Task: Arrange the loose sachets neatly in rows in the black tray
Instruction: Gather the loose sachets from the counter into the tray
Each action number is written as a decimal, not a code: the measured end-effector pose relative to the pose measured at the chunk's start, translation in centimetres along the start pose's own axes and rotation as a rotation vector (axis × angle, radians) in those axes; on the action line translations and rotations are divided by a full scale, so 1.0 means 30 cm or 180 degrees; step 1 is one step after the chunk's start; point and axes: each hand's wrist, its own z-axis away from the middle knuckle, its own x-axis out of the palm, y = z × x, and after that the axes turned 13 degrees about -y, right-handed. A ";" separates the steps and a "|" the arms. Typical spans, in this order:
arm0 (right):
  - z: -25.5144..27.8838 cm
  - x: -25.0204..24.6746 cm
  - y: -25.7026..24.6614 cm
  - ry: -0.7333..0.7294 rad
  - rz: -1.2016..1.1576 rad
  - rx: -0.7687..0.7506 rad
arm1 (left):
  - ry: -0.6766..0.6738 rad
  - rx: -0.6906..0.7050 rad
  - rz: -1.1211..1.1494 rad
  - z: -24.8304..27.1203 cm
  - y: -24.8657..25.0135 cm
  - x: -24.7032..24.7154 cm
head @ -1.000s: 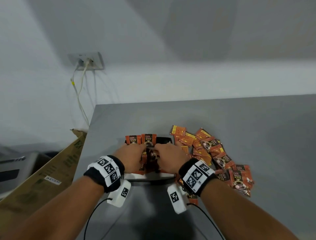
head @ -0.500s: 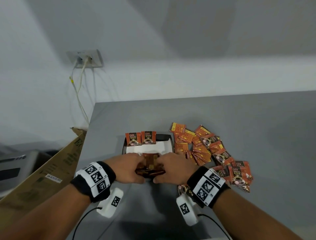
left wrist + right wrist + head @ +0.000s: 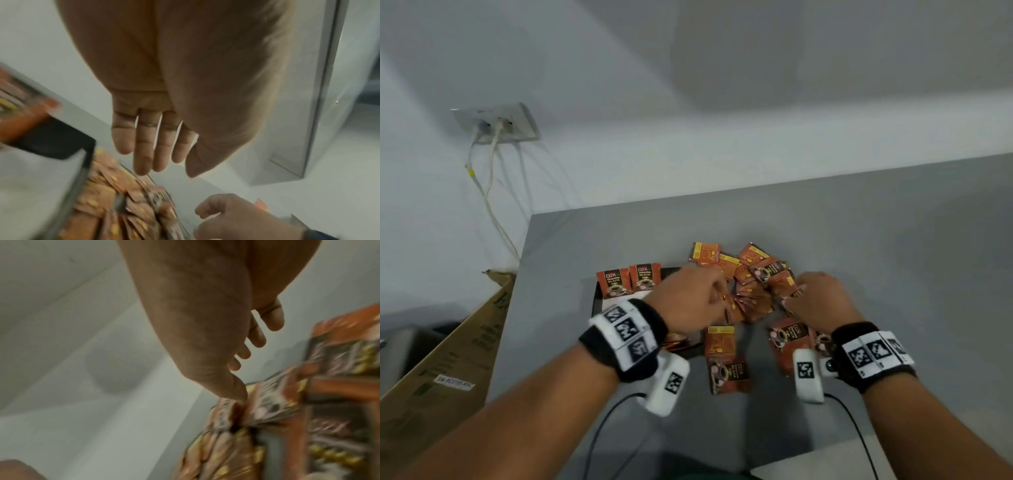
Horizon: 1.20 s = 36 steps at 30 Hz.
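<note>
The black tray (image 3: 596,301) lies on the grey table at my left, with two orange sachets (image 3: 629,283) standing side by side at its far edge. A stack of sachets (image 3: 675,342) shows in its near end under my left wrist. My left hand (image 3: 690,303) hovers over the tray's right side with straight fingers (image 3: 148,146), holding nothing. The loose pile of sachets (image 3: 751,274) spreads to the right of the tray. My right hand (image 3: 820,301) is over that pile; its thumb (image 3: 236,394) touches a sachet and the fingers are relaxed.
Two sachets (image 3: 724,359) lie on the table in front of the tray, another (image 3: 787,339) near my right wrist. A cardboard box (image 3: 448,359) stands beyond the table's left edge. A wall socket (image 3: 496,123) with hanging cables is at the back left.
Both hands have let go of the stack they held in the tray and moved right to the loose pile. The view has shifted, with the tray now further left.
</note>
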 end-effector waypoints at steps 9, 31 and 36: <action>-0.027 0.096 0.085 -0.0267 0.0206 0.0050 | -0.0936 -0.0547 -0.0877 -0.381 0.176 0.246; -0.016 0.069 0.054 0.0123 -0.0072 0.0014 | -0.0178 -0.0482 -0.0288 -0.380 0.137 0.223; 0.003 0.031 0.067 0.0243 -0.1112 -0.0083 | 0.0157 -0.0461 -0.0027 -0.356 0.127 0.189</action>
